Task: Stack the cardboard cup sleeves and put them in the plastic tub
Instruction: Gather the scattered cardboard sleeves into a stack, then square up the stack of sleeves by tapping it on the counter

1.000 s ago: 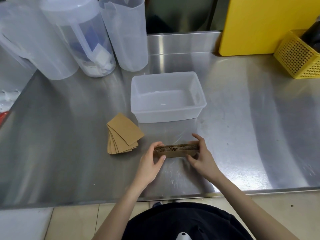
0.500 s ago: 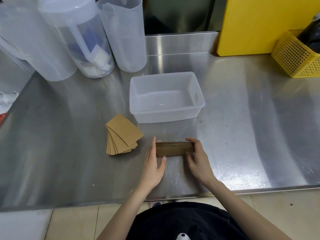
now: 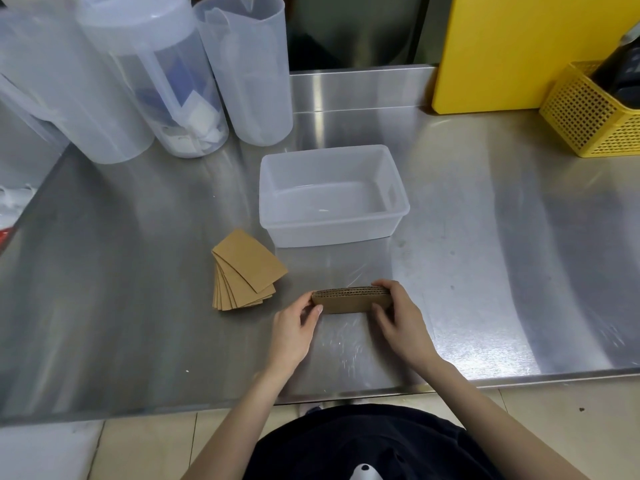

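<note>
Left hand (image 3: 294, 327) re-curled onto sleeve stack (image 3: 351, 300); right hand (image 3: 401, 318) clamping opposite end.

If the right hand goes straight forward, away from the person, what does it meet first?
Probably the plastic tub: its near wall lies just beyond the right hand, which holds the sleeve stack. Depth is unclear.

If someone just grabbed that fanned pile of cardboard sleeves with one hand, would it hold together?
Probably not. The fanned pile lies loose and splayed, so sleeves would likely slide apart. They look thin and light, likely bendy. The squared stack is held by the left hand and right hand.
</note>
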Available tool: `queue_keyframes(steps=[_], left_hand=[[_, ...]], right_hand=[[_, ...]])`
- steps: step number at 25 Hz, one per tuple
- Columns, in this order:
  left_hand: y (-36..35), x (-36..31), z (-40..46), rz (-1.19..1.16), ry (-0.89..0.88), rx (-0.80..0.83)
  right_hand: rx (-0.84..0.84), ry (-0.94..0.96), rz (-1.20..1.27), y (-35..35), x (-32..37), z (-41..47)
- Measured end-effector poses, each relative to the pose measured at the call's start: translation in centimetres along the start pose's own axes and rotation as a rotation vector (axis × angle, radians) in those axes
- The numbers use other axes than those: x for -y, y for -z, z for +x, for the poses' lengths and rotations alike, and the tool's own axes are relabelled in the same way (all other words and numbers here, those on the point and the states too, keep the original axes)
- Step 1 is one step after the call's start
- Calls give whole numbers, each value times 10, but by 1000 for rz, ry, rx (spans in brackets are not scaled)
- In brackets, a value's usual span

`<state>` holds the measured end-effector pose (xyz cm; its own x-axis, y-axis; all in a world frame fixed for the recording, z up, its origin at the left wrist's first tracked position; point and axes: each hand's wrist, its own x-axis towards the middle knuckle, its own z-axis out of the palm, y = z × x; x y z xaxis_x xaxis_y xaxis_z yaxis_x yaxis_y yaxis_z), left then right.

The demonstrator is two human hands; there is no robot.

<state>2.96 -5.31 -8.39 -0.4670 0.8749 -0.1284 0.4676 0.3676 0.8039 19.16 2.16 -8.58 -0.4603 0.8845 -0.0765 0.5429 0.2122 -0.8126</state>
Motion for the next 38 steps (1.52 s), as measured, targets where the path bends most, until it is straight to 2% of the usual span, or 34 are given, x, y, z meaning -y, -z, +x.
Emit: queue_keyframes(steps=[10,15,27,38], left_hand=[[21,-15,9,-29,-78,-55],[43,-21,18,-110,-47,-127],[106,-17,53,-212,104,-240],[132,4,85,-100,259,-219]], right_hand=[[-35,48,76,13,25,22],[1,111,75,15,47,37],[256,72,-2,-11,103,85],[432,77,-237,-53,125,110]])
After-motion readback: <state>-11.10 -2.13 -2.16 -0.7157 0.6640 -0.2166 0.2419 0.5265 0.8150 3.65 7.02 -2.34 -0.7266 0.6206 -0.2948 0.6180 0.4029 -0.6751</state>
